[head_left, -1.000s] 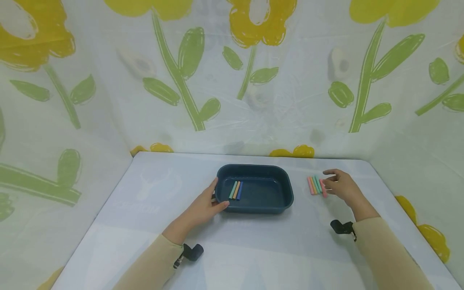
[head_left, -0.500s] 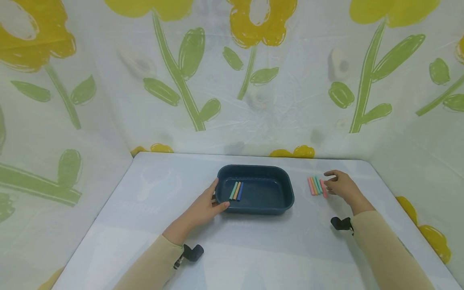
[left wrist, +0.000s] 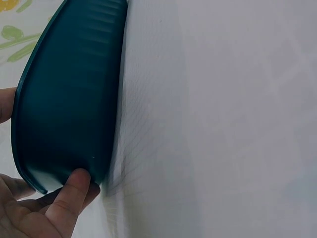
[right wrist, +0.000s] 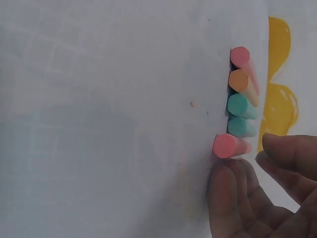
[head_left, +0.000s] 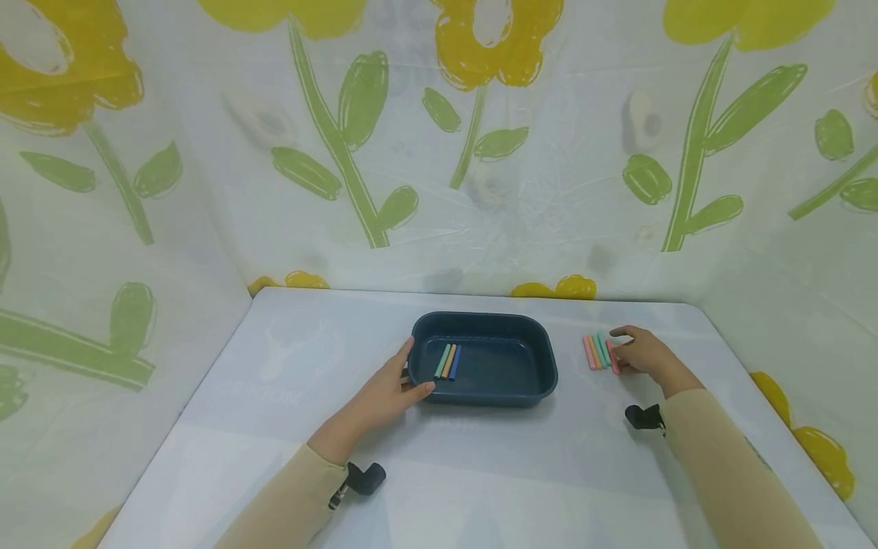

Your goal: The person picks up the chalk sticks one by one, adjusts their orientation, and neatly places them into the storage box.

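My left hand (head_left: 384,393) holds the left end of a dark blue-green tray (head_left: 507,370), thumb at its near rim and fingers along the side. In the left wrist view, a finger (left wrist: 74,193) presses the tray's outer wall. Inside the tray lie a green chalk (head_left: 442,361), an orange chalk (head_left: 448,363) and a blue chalk (head_left: 456,364). To the right, my right hand (head_left: 648,357) is beside a row of chalks, its fingertips right at the nearest pink chalk (right wrist: 227,146). Thumb and fingers stand apart, not closed around it.
Left of that pink chalk, two green chalks (right wrist: 239,105), an orange chalk (right wrist: 239,80) and another pink chalk (right wrist: 241,58) lie side by side on the white table (head_left: 480,473). A flower-printed curtain (head_left: 549,213) rises behind and beside the table.
My right hand has lowered slightly and come closer around the rightmost pink chalk; its forearm has shifted a little. My left hand and the tray stay practically where they were.
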A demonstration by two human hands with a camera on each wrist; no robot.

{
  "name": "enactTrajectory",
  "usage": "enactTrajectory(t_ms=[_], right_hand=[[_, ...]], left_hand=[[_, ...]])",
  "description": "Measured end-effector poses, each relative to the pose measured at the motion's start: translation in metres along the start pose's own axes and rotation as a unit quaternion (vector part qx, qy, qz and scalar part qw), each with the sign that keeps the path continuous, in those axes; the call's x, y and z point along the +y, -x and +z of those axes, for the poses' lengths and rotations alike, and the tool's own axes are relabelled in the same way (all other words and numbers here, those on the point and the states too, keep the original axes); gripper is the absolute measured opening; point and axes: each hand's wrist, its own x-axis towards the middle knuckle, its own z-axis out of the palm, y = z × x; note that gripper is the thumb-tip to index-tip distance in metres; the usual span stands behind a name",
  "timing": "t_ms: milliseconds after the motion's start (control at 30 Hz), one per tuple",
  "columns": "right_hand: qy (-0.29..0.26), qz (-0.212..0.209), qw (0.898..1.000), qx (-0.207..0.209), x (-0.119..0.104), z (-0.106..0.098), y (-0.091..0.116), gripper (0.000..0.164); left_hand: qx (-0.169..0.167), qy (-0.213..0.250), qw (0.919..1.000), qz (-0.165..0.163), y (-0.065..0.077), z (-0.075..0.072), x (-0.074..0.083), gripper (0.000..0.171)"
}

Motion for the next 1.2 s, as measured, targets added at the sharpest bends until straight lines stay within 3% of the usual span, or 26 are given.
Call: enactTrajectory(t_ms=[567,800,1200], right_hand=[[0.022,0.010,0.997,-0.078,-0.006,-0.006,-0.004,0.071],[0.024,0.004,0.997,-0.068,-0.004,-0.008,-0.001,0.059],[-0.010,-0.004,0.999,-0.038,-0.002,-0.006,0.008,0.063]], left_hand=[[0.000,0.002,1.0000,0.003,-0.001,0.001,-0.002,0.096],[-0.002,0.001,1.0000,0.003,-0.001,0.001,-0.001,0.096],[0.001,-0.002,1.0000,0.007,0.000,0.001,-0.001,0.096]])
